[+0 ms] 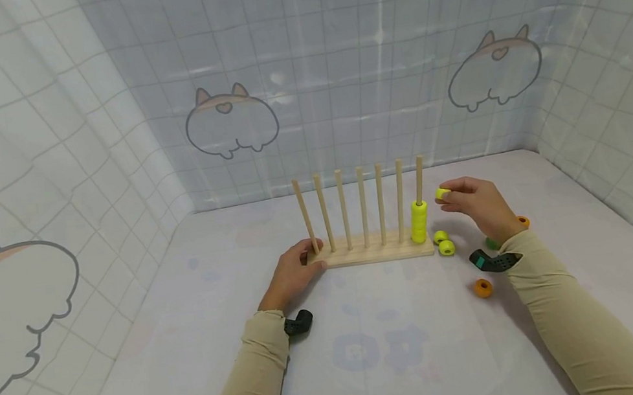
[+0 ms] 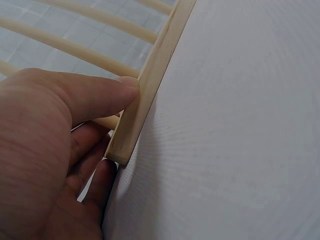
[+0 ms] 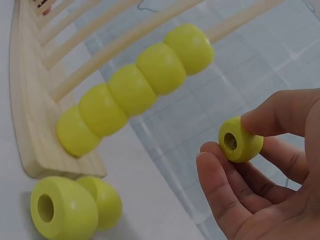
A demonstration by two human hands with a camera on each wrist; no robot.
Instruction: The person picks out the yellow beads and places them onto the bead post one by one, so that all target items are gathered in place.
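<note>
A wooden peg rack (image 1: 370, 255) with a row of upright dowels stands on the table. Several yellow beads (image 3: 132, 90) are stacked on its rightmost peg, whose upper part is bare. My right hand (image 1: 478, 205) pinches a single yellow bead (image 3: 241, 140) between thumb and fingers, to the right of that peg and apart from it. The bead's hole shows in the right wrist view. At the rack's left end, my left hand (image 1: 292, 272) grips the base, its thumb on the front edge (image 2: 145, 95) and other fingers behind and around the end.
Two loose yellow beads (image 1: 446, 248) lie against the rack's right end. An orange bead (image 1: 483, 288) sits nearer the front; another orange bead (image 1: 523, 221) and a green bead (image 1: 492, 243) are partly hidden by the right arm. Tiled-pattern sheets enclose the back and sides.
</note>
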